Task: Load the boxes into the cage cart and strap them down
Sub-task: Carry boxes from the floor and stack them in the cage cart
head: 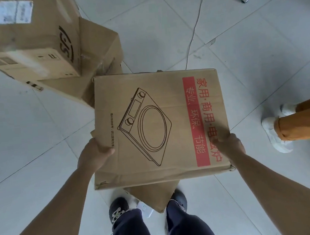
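Looking down, I see pale floor tiles point(248, 62) filling most of the view. My box point(160, 126) — cooker drawing and red print on top — is held out level above my shoes point(119, 208). A stack point(25, 38) of two more cartons sits at upper left, just beyond its far corner. Someone's orange-trousered leg point(304, 121) stands to the right. My left hand point(95, 154) grips the box's left edge, thumb on top — my right hand point(229, 144) clasps the right edge likewise.
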`<move>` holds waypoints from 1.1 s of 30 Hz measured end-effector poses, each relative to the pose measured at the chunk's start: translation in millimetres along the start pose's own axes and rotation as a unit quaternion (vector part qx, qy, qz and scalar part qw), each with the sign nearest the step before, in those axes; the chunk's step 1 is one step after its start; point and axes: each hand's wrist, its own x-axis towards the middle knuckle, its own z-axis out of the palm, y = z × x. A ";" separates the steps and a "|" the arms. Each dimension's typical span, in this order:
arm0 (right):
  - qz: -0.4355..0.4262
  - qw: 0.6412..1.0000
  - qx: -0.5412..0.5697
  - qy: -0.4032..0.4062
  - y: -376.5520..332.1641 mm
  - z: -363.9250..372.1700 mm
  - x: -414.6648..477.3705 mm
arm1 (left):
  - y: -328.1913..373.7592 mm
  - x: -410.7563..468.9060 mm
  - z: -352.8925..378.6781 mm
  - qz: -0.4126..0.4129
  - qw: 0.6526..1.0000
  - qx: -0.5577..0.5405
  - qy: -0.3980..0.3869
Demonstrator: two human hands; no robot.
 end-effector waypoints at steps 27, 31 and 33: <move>-0.328 0.928 0.104 0.141 -107.7 -188.5 -270.5 | -10.2 -309.5 -220.7 -0.128 0.923 -0.240 0.273; -0.398 0.900 0.123 0.130 -149.1 -189.3 -324.5 | -44.0 -357.9 -259.5 -0.155 0.880 -0.288 0.343; -0.433 0.883 0.130 0.128 -169.4 -185.4 -356.9 | -65.4 -379.3 -278.0 -0.166 0.859 -0.309 0.372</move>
